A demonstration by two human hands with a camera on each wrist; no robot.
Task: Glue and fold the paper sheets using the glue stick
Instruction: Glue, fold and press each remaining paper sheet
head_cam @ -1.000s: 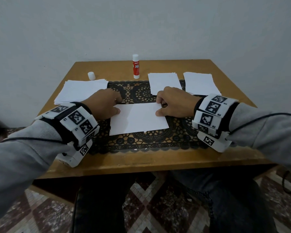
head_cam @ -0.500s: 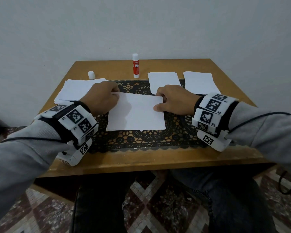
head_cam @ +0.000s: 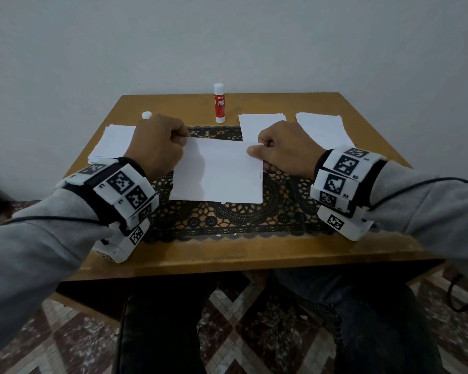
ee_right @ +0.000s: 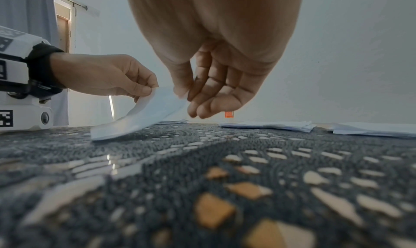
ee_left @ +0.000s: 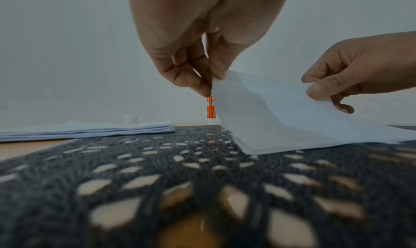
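Left hand (head_cam: 157, 147) and right hand (head_cam: 284, 148) each pinch a far corner of the paper sheet (head_cam: 219, 174) (near edge resting on the mat (head_cam: 227, 222)), lifting it mid-table.

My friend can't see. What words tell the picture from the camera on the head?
Two hands lift the far edge of a white paper sheet off a black lace mat on a wooden table: the left hand pinches one far corner, the right hand the other. Behind stand a glue stick, its cap and more paper piles.
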